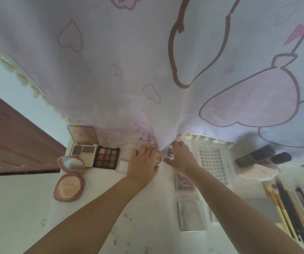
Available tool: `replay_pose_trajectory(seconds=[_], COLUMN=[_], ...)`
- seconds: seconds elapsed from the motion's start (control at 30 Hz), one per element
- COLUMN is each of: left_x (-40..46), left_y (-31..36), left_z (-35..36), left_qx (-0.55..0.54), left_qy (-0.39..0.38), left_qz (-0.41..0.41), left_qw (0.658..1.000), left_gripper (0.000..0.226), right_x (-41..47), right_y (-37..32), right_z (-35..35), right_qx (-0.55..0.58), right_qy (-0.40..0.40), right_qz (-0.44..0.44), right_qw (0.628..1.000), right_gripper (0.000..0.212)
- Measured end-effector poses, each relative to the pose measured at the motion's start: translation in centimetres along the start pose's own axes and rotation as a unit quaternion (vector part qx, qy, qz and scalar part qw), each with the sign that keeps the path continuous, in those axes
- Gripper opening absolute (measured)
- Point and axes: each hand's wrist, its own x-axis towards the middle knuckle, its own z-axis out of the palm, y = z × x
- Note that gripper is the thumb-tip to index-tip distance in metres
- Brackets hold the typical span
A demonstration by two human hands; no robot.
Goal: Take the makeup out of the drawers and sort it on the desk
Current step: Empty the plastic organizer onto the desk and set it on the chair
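Both arms reach up from lower frame twd centre, bare forearms. L hand (144, 158) palm down, fingers curled over smth round. R hand (181, 155) beside it, fingers pinching a small white item.

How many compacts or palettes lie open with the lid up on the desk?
3, all left of the hands: round pink compact, brow palette, nine-pan eyeshadow palette. The curtain may hide others.

- Left hand (144, 162) curls over a round clear container (158, 159) on the white desk (111, 208).
- Right hand (181, 156) grips a small white tube (169, 153) beside it.
- Open eyeshadow palette (107, 157) and round pink compact (69, 177) lie left; brushes (286, 208) right.
- A printed curtain (147, 61) hangs behind.
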Motion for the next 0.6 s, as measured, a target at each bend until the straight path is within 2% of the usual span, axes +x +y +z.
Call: replay_pose_trajectory(seconds=[0.07, 0.13, 0.23, 0.27, 0.33, 0.4, 0.43, 0.47, 0.5, 0.53, 0.57, 0.6], left_x=[0.1, -0.6, -3.1, -4.0, -5.3, -5.8, -5.8, -5.9, -5.8, -5.9, -5.9, -6.1], left_y=[-0.1, -0.1, 0.6, 1.2, 2.5, 3.6, 4.2, 4.6, 5.0, 5.0, 4.7, 4.1], left_z=[-0.6, -1.5, -1.6, -1.6, -1.5, -1.0, -1.0, -1.3, -2.0, -2.8, -3.7, -4.4], left_qx=[-0.010, -0.037, -0.094, -0.106, -0.135, -0.193, -0.250, -0.332, -0.427, -0.523, -0.616, -0.700], left_qy=[0.003, 0.039, 0.080, 0.062, -0.043, -0.163, -0.196, -0.202, -0.193, -0.192, -0.202, -0.217], left_qz=[0.002, 0.002, 0.047, 0.059, 0.052, 0.012, -0.024, -0.074, -0.136, -0.199, -0.253, -0.294], left_qw=[1.000, 0.999, 0.991, 0.991, 0.988, 0.968, 0.948, 0.918, 0.873, 0.807, 0.718, 0.613], left_gripper=[0.055, 0.049, 0.035, 0.034, 0.036, 0.037, 0.037, 0.036, 0.033, 0.029, 0.029, 0.033], right_x=[-0.7, -2.1, -5.3, -6.3, -7.5, -7.8, -7.9, -7.9, -8.1, -8.4, -8.8, -9.4], right_y=[0.3, 1.4, 3.6, 4.2, 5.0, 4.9, 4.7, 4.3, 3.7, 2.9, 1.8, 0.5], right_z=[-0.9, -1.9, -2.0, -1.6, -0.5, -0.3, -0.3, -0.3, -0.2, -0.2, -0.3, -0.3], right_qx=[0.026, 0.021, -0.101, -0.155, -0.224, -0.239, -0.237, -0.226, -0.196, -0.146, -0.083, -0.019], right_qy=[-0.005, -0.021, -0.070, -0.082, -0.092, -0.071, -0.057, -0.048, -0.039, -0.031, -0.023, -0.017], right_qz=[-0.005, -0.023, -0.091, -0.118, -0.156, -0.172, -0.180, -0.188, -0.195, -0.201, -0.205, -0.206], right_qw=[1.000, 0.999, 0.988, 0.977, 0.958, 0.953, 0.953, 0.955, 0.960, 0.968, 0.975, 0.978], right_gripper=[0.057, 0.050, 0.037, 0.039, 0.047, 0.046, 0.043, 0.043, 0.043, 0.043, 0.041, 0.039])
